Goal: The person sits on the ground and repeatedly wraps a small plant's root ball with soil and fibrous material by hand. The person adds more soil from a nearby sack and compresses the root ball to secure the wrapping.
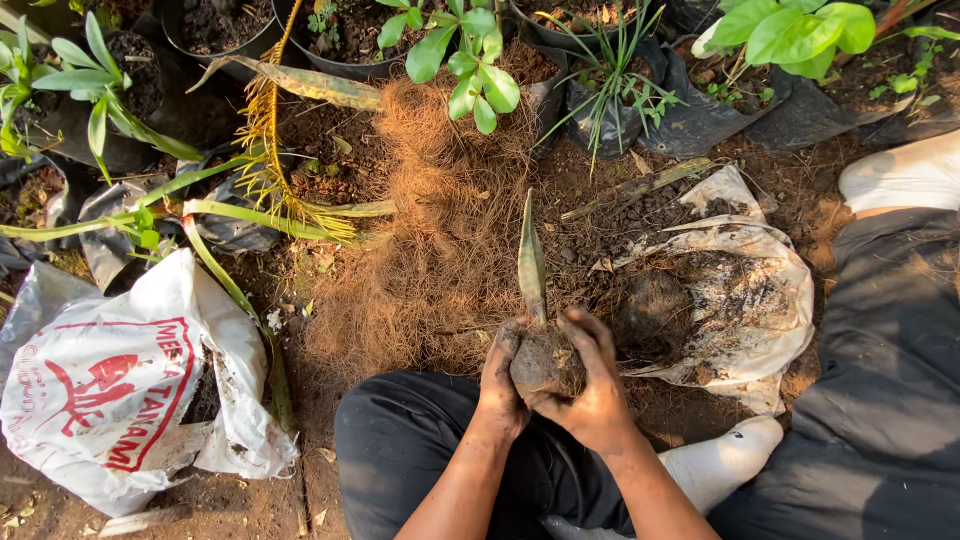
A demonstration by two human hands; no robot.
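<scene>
My left hand and my right hand are cupped together around a dark soil ball at the base of a small plant. A single narrow pointed leaf rises from the ball. Both hands are smeared with soil and press the ball from either side, above my knee in dark trousers. A mound of brown coconut fibre lies just beyond the hands.
A dirty white plastic sheet with loose soil lies to the right. A white printed sack sits at the left. Black pots and grow bags with green plants line the far side. My white-socked foot rests below.
</scene>
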